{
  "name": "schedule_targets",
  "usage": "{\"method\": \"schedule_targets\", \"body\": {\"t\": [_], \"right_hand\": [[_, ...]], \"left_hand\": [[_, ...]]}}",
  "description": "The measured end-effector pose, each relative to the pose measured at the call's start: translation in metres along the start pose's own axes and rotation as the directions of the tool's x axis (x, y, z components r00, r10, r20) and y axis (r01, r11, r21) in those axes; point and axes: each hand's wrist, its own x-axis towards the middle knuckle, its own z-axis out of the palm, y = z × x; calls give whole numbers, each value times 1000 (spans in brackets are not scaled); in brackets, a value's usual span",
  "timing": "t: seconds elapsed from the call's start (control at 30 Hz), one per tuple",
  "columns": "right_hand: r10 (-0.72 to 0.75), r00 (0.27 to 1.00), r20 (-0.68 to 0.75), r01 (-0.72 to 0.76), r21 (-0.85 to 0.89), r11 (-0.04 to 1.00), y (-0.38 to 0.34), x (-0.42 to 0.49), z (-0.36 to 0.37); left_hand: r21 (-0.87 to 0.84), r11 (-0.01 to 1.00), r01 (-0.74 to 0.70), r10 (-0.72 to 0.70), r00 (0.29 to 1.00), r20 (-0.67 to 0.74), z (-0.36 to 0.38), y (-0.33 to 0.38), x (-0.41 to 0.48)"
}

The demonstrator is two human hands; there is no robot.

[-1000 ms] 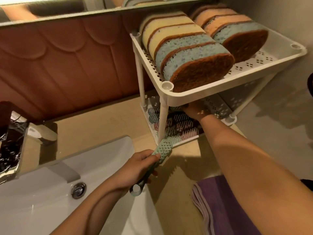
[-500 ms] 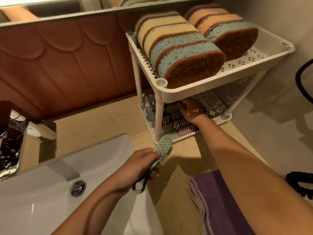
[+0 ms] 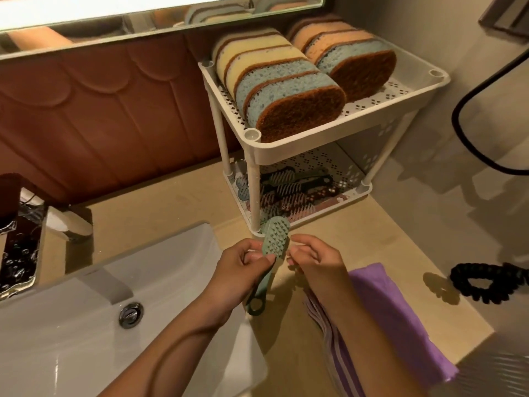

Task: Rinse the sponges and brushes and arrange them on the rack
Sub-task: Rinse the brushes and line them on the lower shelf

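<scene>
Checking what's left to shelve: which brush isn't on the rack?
The pale green plastic brush with the looped handle, in the grip of the left hand; the other brushes lie on the white rack's lower shelf.

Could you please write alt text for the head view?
A left hand grips a green brush by the sink, the right hand close beside its head. Behind, a white rack holds sponges above, brushes below.

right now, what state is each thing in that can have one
green brush, held, bristle side up
left hand, grips the brush handle
right hand, fingers curled at the brush head, contact unclear
sponges, standing on edge on the top shelf
shelved brushes, lying on the bottom shelf
faucet, no water showing
purple towel, folded on the counter
</scene>
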Motion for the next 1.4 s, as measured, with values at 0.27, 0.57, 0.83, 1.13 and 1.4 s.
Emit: {"method": "schedule_targets", "body": {"t": [0.27,0.57,0.83,1.13,1.4], "right_hand": [[-47,993,-110,53,49,997,-1,-11,15],[-77,988,-135,82,36,996,-6,15,-4],[-209,961,-183,129,-374,918,-34,107,-33],[-215,976,43,184,-694,696,-61,197,-27],[-291,955,62,244,-723,646,-59,225,-12]], "left_hand": [[188,961,-202,212,977,-36,13,5,-1],[285,931,-226,267,957,-113,8,8,16],[463,829,-313,462,850,-253,-6,33,40],[725,601,-336,609,780,-143,-11,25,49],[747,562,-354,639,760,-121,-13,18,55]]}}
